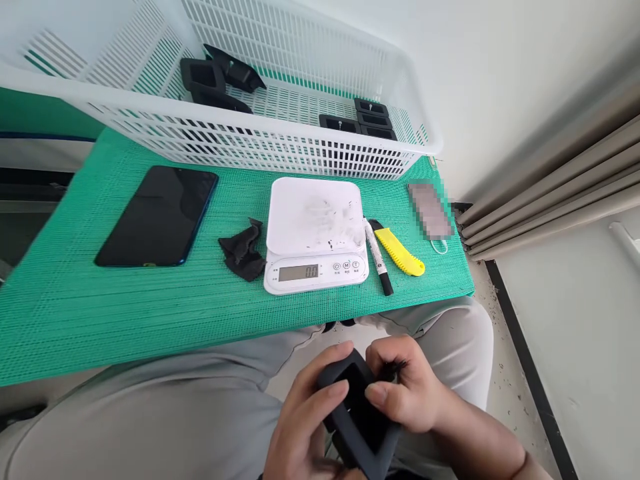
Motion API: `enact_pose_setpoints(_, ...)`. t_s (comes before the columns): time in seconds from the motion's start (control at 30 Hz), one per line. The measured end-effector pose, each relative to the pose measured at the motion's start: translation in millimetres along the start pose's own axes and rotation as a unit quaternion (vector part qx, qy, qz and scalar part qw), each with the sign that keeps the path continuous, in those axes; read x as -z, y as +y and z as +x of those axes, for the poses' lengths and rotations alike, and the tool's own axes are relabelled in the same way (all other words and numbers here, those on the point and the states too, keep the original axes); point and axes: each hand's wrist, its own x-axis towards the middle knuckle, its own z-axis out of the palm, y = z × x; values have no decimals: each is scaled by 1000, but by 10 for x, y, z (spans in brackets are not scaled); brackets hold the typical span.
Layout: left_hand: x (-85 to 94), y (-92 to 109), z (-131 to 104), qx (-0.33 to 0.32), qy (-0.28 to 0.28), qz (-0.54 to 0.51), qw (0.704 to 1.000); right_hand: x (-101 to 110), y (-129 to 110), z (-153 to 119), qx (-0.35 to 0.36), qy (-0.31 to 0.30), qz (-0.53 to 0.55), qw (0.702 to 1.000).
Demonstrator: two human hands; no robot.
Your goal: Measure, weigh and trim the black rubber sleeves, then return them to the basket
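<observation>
Both sets of fingers, left hand (310, 410) clasping and right hand (413, 387) pinching, hold a black frame (350, 437) between them, probably light and slightly yielding; best gripped by opposite sides.

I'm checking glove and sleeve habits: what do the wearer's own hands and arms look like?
The left hand and right hand are both ungloved, with no rings visible. The right forearm shows no sleeve; the left forearm isn't visible.
</observation>
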Motion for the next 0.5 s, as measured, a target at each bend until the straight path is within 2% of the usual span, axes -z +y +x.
enact_pose_setpoints(0.1, -3, 34, 35, -68, -38, -12, 997, -9, -9, 11, 1, 1, -9, 1000)
enact_pose_setpoints(0.17, -2, 42, 50, -84, -49, -11, 995, -11, -10, 15, -4, 4, -12, 1000)
enact_pose_setpoints(0.5, 70, 4, 61, -74, -33, 11, 997, 20, -11, 10, -4, 2, -27, 1000)
